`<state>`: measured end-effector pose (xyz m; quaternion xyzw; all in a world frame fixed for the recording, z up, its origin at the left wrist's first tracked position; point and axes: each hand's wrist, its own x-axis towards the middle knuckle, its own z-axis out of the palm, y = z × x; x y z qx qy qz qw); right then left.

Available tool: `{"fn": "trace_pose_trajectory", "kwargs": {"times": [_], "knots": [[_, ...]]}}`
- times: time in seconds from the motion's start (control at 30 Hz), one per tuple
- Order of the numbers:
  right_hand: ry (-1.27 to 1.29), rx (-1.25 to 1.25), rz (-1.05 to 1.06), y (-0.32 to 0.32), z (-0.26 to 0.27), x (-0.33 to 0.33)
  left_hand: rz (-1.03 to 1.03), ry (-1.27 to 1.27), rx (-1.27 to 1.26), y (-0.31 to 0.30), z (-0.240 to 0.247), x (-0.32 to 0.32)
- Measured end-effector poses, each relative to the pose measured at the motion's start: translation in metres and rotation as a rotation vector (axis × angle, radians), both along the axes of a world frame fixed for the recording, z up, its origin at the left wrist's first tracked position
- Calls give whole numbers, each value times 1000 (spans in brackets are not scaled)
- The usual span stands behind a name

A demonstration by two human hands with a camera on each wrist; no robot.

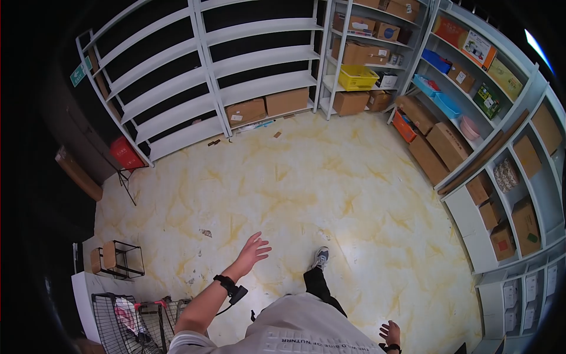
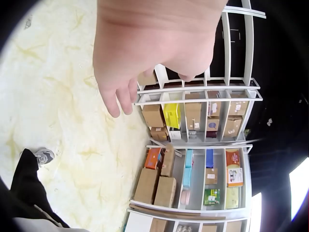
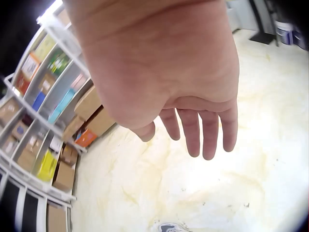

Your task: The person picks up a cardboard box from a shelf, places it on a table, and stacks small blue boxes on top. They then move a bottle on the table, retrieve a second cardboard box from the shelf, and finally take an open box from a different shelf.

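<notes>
Behind the left hand (image 2: 154, 50), shelves (image 2: 249, 46) partly hide

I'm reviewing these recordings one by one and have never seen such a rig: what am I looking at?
There is no robot, just a person. The wide picture comes from a camera on the head, looking down; the other two come from cameras worn on each wrist. The left hand and right hand are open, holding nothing. Below them is a pale, yellow-marbled floor with a small patterned scrap. Around it stand white shelves, some carrying brown cardboard boxes and a yellow plastic basket.
</notes>
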<state>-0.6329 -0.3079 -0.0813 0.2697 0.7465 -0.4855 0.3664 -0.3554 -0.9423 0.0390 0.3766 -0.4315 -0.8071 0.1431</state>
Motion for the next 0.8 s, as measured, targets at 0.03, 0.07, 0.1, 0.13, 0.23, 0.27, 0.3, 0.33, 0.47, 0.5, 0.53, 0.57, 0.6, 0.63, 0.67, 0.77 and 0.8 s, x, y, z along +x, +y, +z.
{"fn": "trace_pose_trajectory", "kwargs": {"times": [0.03, 0.07, 0.1, 0.13, 0.23, 0.27, 0.3, 0.33, 0.47, 0.5, 0.53, 0.57, 0.6, 0.63, 0.67, 0.77, 0.8], "knots": [[-18, 18, 25, -21, -11, -27, 12, -4, -3, -17, -5, -16], [-27, 12, 36, -46, -23, -57, 49, 57, 44, -35, -10, -28], [22, 105, 280, -70, -31, -89, 83, 114, 95, -50, -16, -39], [79, 193, 527, -98, -36, -126, 92, 106, 91, -64, -19, -53], [163, 58, 605, -197, -38, -238, 280, 64, 125, -95, -27, -93], [204, 42, 646, -232, -35, -278, 347, 26, 148, -103, -31, -105], [350, 83, 813, -267, -37, -324, 414, -12, 174, -109, -29, -117], [496, 126, 979, -297, -36, -365, 428, -23, 182, -113, -28, -129], [711, 43, 1107, -449, 52, -483, 557, 59, 172, -129, -22, -188], [721, 46, 1123, -481, 59, -510, 613, 93, 165, -138, -24, -203], [743, -59, 1081, -510, 61, -534, 626, 102, 170, -147, -31, -216], [759, -163, 1036, -535, 62, -557, 668, 93, 207, -156, -37, -228], [760, -158, 1049, -561, 67, -574, 707, 83, 245, -166, -45, -240], [697, -187, 1046, -587, 72, -586, 714, 89, 252, -178, -55, -251], [635, -213, 1040, -611, 75, -595, 734, 59, 276, -191, -66, -262], [426, -175, 1101, -680, 83, -616, 745, 35, 310, -251, -94, -304], [351, -175, 1109, -698, 83, -622, 729, 18, 310, -268, -99, -314]]}}
